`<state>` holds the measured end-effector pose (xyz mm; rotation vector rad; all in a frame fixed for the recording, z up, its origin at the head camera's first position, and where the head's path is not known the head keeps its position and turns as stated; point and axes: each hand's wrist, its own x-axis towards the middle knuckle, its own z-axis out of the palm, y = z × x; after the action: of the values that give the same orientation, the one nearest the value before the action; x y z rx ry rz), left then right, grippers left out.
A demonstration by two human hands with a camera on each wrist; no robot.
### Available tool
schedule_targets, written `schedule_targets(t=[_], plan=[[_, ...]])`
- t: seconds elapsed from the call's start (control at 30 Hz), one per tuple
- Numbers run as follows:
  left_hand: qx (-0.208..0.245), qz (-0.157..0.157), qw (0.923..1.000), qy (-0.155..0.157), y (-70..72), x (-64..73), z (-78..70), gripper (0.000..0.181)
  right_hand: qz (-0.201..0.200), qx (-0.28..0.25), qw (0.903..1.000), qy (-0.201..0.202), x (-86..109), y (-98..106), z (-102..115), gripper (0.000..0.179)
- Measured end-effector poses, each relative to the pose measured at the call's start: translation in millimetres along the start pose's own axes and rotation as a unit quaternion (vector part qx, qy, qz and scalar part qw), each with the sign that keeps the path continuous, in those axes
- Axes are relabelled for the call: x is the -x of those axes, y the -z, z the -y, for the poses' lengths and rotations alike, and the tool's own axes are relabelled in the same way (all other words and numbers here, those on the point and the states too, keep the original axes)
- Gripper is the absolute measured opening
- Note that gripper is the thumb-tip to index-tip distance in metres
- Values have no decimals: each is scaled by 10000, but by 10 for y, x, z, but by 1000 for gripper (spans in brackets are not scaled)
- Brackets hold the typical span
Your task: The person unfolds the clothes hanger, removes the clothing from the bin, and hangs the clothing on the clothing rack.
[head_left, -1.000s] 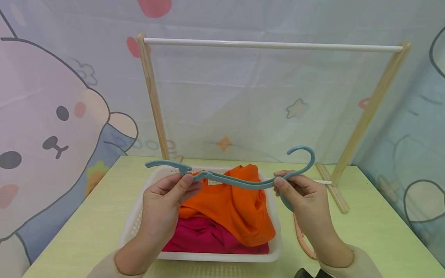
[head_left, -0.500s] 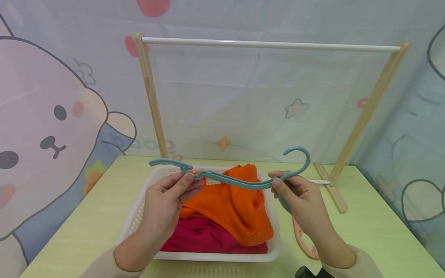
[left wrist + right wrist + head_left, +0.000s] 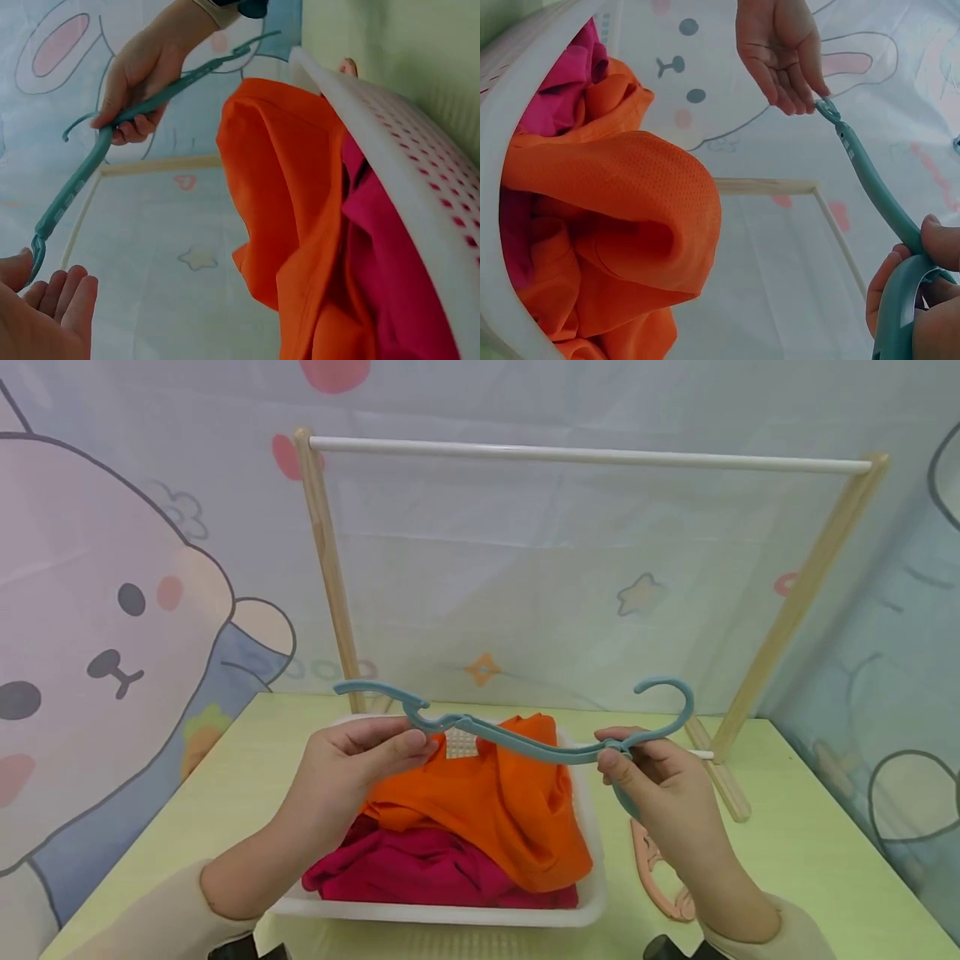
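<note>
A blue-green folding clothes hanger [image 3: 525, 750] is held level above a laundry basket, its hook [image 3: 678, 702] at the right. My left hand [image 3: 352, 772] pinches its left part between thumb and fingers, near a joint; the end piece sticks out beyond to the left. My right hand [image 3: 667, 797] grips the middle near the hook's base, with another hanger arm [image 3: 900, 307] folded down beside those fingers. Below, the white basket [image 3: 442, 914] contains an orange garment [image 3: 495, 810] over a magenta one [image 3: 442, 868]. In the left wrist view the left fingertips [image 3: 71, 296] meet the hanger's tip.
Behind the basket stands a rack with wooden posts [image 3: 802, 602] and a white rail [image 3: 570, 454]. A peach-coloured hanger [image 3: 652, 881] lies on the pale green table [image 3: 172, 827], right of the basket. A printed cloth backdrop [image 3: 480, 577] surrounds the table.
My left hand has risen slightly, its forearm swinging outward, and the hanger's left end has gone up and a little right. My right hand keeps its hold, shifted slightly right.
</note>
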<state>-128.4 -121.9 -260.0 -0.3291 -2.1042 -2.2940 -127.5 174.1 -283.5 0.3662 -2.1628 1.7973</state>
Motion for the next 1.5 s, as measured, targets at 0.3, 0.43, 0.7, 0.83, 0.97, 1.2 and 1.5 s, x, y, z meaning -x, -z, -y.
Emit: schedule_targets(t=[0.3, 0.43, 0.7, 0.83, 0.97, 1.2, 1.5], plan=[[-2181, 223, 9755, 171, 262, -14, 110, 32, -117, -235, 9997, -18, 19, 93, -22, 15], [-2380, 206, 9706, 280, 356, -22, 190, 33, -110, -287, 9995, -29, 35, 105, -39, 15], [-3258, 369, 9438, -404, 507, -31, 339, 34, -97, -202, 9997, 8, 61, 127, -65, 16], [-3806, 472, 9203, -769, 584, -54, 399, 34, -17, -214, 9998, 43, 67, 133, -91, 16], [-4163, 580, 9036, -830, 645, -88, 451, 34, 46, -216, 9997, 84, 74, 140, -126, 16], [-4665, 931, 8745, -944, 690, -152, 552, 32, 1, -267, 9996, -71, 93, 147, -165, 15], [-5050, 1383, 8418, -1315, 710, -239, 617, 28, -86, -260, 9992, -293, 114, 154, -201, 14]])
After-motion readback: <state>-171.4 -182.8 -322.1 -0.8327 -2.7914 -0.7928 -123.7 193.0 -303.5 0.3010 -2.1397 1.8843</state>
